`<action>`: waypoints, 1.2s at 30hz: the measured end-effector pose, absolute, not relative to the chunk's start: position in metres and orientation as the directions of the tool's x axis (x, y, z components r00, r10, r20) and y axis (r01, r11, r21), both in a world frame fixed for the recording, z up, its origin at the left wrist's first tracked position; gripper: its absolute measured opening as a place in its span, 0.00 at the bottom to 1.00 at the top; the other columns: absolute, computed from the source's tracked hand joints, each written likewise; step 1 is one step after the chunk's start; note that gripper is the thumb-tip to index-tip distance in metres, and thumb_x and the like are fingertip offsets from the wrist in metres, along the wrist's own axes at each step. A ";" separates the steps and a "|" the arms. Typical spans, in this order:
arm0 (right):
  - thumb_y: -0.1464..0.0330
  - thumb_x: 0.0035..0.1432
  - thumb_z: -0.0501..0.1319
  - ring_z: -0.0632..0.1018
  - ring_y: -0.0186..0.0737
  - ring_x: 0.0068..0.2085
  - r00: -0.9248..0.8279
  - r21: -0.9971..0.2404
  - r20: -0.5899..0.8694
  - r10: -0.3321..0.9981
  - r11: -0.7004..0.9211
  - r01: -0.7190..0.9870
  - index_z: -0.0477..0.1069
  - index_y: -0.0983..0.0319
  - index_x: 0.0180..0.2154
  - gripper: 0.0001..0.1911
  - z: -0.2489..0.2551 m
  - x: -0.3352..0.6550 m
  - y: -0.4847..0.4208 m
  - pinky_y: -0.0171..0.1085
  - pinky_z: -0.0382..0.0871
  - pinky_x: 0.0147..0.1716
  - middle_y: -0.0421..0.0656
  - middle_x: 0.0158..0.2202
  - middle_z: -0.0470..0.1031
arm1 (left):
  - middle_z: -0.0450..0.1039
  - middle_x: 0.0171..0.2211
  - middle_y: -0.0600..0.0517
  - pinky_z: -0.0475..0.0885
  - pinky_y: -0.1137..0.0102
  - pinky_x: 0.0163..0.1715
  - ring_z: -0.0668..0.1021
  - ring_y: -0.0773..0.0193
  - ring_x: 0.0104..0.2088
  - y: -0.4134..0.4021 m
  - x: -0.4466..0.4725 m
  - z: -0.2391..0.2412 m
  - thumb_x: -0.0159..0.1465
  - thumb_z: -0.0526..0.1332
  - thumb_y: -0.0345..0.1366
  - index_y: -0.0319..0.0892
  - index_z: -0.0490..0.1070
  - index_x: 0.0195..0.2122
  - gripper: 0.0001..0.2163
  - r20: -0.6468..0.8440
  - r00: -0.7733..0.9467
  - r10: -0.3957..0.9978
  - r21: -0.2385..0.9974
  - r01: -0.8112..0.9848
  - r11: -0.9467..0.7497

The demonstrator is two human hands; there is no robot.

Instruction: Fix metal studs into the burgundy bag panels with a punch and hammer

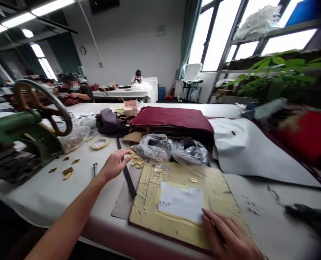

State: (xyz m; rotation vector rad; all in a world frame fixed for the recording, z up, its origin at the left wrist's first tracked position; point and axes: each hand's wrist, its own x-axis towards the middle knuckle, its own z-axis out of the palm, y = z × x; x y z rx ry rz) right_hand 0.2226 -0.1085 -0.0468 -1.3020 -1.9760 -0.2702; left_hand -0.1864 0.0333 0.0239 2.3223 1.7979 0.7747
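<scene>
My left hand (115,165) reaches over the left part of the table, its thumb and fingers a little apart beside a heap of small gold metal pieces (137,160). Below it a black strip (128,180) lies across a grey sheet (119,204). My right hand (228,234) rests on the worn yellowish board (145,216), fingers stretched out, fingertips at the lower right corner of a white paper card (180,202). Yellow tape borders that card. One gold piece (193,180) sits above the card, and a few small bits (158,170) lie near the board's far edge.
A green hand press (27,126) with a wheel stands left, near loose gold plates (68,171) and a tape roll (100,143). Behind the board are plastic bags (156,146) and stacked maroon sheets (174,117). Grey material (252,151) lies right. Other people work farther back.
</scene>
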 end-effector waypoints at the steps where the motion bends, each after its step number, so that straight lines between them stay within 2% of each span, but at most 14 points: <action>1: 0.58 0.71 0.56 0.81 0.44 0.41 -0.197 -0.218 0.663 0.722 0.438 0.872 0.79 0.57 0.47 0.16 -0.042 0.219 -0.111 0.40 0.73 0.39 0.43 0.43 0.82 | 0.77 0.53 0.46 0.72 0.63 0.56 0.78 0.58 0.53 0.023 -0.168 0.018 0.72 0.56 0.41 0.44 0.74 0.54 0.14 0.310 0.235 0.921 0.413 0.839 -0.353; 3: 0.60 0.72 0.57 0.80 0.44 0.42 -0.165 -0.239 0.640 0.751 0.399 0.885 0.78 0.58 0.48 0.15 -0.037 0.213 -0.113 0.41 0.72 0.41 0.43 0.43 0.81 | 0.78 0.50 0.48 0.74 0.66 0.52 0.78 0.59 0.50 0.006 -0.136 0.010 0.73 0.56 0.40 0.46 0.76 0.52 0.13 0.283 0.329 0.901 0.458 0.779 -0.429; 6: 0.62 0.72 0.57 0.79 0.44 0.42 -0.152 -0.267 0.619 0.770 0.389 0.882 0.78 0.58 0.49 0.13 -0.034 0.208 -0.116 0.41 0.71 0.42 0.43 0.43 0.81 | 0.78 0.46 0.48 0.74 0.65 0.48 0.78 0.59 0.47 -0.001 -0.101 0.007 0.72 0.56 0.37 0.46 0.78 0.48 0.11 0.263 0.389 0.883 0.461 0.753 -0.469; 11: 0.62 0.72 0.57 0.78 0.45 0.42 -0.147 -0.278 0.621 0.770 0.392 0.877 0.78 0.59 0.48 0.13 -0.036 0.208 -0.119 0.42 0.70 0.42 0.44 0.43 0.81 | 0.76 0.42 0.48 0.72 0.63 0.44 0.77 0.57 0.44 0.016 -0.071 0.008 0.71 0.58 0.37 0.45 0.78 0.42 0.09 0.259 0.384 0.886 0.382 0.802 -0.460; 17: 0.63 0.72 0.57 0.77 0.43 0.42 -0.141 -0.298 0.632 0.762 0.408 0.863 0.78 0.60 0.48 0.12 -0.036 0.208 -0.119 0.41 0.69 0.42 0.43 0.42 0.80 | 0.72 0.38 0.46 0.70 0.62 0.41 0.74 0.54 0.41 0.018 -0.062 -0.003 0.70 0.56 0.32 0.41 0.73 0.36 0.08 0.268 0.372 0.889 0.295 0.847 -0.443; 20: 0.64 0.72 0.57 0.77 0.43 0.42 -0.131 -0.321 0.623 0.771 0.405 0.856 0.79 0.60 0.47 0.12 -0.034 0.206 -0.120 0.41 0.69 0.42 0.43 0.42 0.80 | 0.71 0.38 0.46 0.70 0.62 0.40 0.73 0.55 0.40 0.007 -0.059 -0.002 0.71 0.54 0.32 0.41 0.72 0.37 0.09 0.273 0.422 0.864 0.300 0.817 -0.493; 26: 0.64 0.72 0.56 0.77 0.44 0.42 -0.101 -0.369 0.601 0.793 0.387 0.845 0.79 0.60 0.44 0.13 -0.027 0.202 -0.122 0.42 0.69 0.42 0.44 0.42 0.81 | 0.74 0.43 0.49 0.72 0.67 0.45 0.76 0.61 0.44 -0.028 -0.041 0.003 0.73 0.54 0.34 0.45 0.74 0.41 0.08 0.274 0.578 0.768 0.386 0.666 -0.639; 32: 0.65 0.73 0.56 0.77 0.45 0.43 -0.108 -0.373 0.567 0.817 0.370 0.851 0.79 0.60 0.45 0.13 -0.026 0.202 -0.123 0.43 0.69 0.44 0.45 0.43 0.81 | 0.73 0.47 0.46 0.72 0.63 0.50 0.75 0.57 0.48 -0.056 -0.030 -0.008 0.73 0.52 0.33 0.44 0.73 0.48 0.11 0.339 0.449 0.827 0.444 0.698 -0.561; 36: 0.65 0.73 0.56 0.76 0.45 0.44 -0.111 -0.367 0.554 0.825 0.362 0.857 0.79 0.60 0.45 0.13 -0.027 0.201 -0.123 0.43 0.68 0.44 0.44 0.43 0.81 | 0.73 0.47 0.47 0.71 0.62 0.51 0.75 0.56 0.48 -0.061 -0.020 -0.009 0.72 0.56 0.34 0.48 0.74 0.54 0.13 0.319 0.483 0.815 0.431 0.692 -0.579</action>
